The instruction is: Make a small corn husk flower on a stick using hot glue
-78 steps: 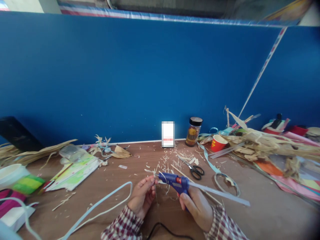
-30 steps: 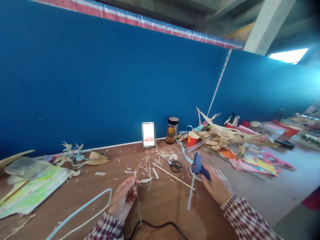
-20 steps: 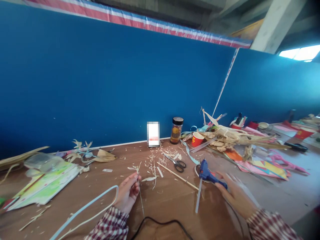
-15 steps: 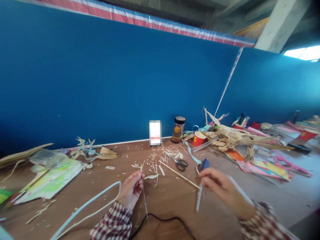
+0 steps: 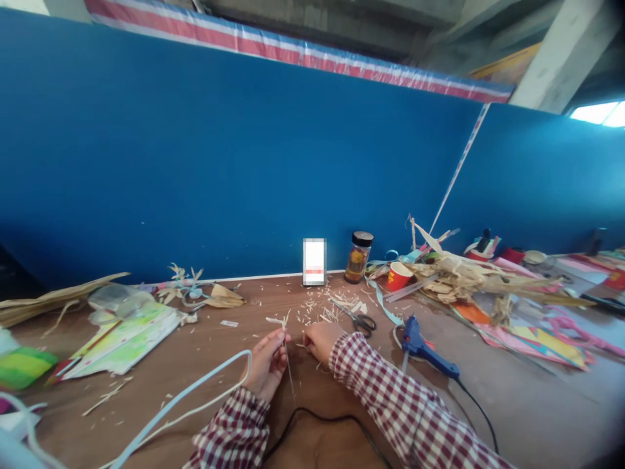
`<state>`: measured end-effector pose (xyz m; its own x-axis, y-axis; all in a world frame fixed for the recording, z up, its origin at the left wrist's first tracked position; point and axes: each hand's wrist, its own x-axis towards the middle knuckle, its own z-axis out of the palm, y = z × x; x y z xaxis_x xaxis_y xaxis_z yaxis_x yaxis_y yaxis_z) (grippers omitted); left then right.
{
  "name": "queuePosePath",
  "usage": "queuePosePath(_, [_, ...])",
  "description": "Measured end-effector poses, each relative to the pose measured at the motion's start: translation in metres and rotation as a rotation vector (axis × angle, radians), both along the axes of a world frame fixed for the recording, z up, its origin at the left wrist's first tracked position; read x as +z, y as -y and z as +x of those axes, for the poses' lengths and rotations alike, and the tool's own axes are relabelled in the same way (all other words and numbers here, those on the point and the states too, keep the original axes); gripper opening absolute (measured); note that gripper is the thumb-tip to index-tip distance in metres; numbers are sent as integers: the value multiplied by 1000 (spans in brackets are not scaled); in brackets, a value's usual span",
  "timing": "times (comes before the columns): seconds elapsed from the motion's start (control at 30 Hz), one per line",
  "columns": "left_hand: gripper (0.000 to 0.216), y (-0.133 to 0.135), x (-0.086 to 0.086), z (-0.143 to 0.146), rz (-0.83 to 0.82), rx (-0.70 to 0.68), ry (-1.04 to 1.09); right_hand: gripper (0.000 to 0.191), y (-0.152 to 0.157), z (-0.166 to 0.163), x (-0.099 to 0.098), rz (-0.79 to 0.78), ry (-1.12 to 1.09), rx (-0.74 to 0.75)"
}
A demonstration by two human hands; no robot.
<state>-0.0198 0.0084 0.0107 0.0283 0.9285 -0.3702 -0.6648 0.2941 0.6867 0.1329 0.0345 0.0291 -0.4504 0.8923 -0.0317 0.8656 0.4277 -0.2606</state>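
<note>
My left hand (image 5: 267, 361) pinches a thin stem (image 5: 290, 370) that carries small pale strips (image 5: 278, 321) at its top. Close to its right, my right hand (image 5: 322, 340) is down at the tabletop by the pale husk scraps (image 5: 319, 311). Its fingers are curled together, and whatever lies between them is hidden. Scissors (image 5: 364, 324) with dark handles lie just beyond this wrist. A blue glue gun (image 5: 424, 348) lies to the right of the checked right sleeve (image 5: 385, 384), its cord trailing toward me.
At the back stand a jar (image 5: 359, 257) with a dark lid and a red paper cup (image 5: 399, 277). Dried husks (image 5: 454, 270) are heaped at right. A painted sheet (image 5: 127, 342) lies at left. A black cable (image 5: 332, 417) and a pale blue looped strip (image 5: 195, 384) lie close to me.
My right hand has moved left from beside the glue gun to the scraps near my left hand. The glue gun is now in plain sight. My left hand still pinches the stem.
</note>
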Motion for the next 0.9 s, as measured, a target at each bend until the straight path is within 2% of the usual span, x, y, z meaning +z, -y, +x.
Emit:
queuePosePath(0.13, [10,-1,-5,-1,0,-17,20,17,6,8,-3,44,-65,6])
queuePosePath(0.2, [10,-1,-7,-1,4,-33,31,15,8,12,-3,21,-207,4])
queuePosePath(0.37, [10,1,-4,1,-5,-29,19,12,2,23,-5,-257,-697,-45])
queuePosePath(0.47, [10,2,-2,2,-7,-37,13,11,-3,24,-10,-447,-856,-97])
queuePosePath(0.57, [10,2,-3,2,-6,-39,18,18,-6,23,-16,-526,-967,-130])
queuePosePath(0.7, [9,2,-3,2,-6,-45,13,23,-7,23,-17,-469,-936,-122])
queuePosePath(0.9, [8,3,-3,2,-22,-43,-8,16,-2,26,-7,-196,-878,-156])
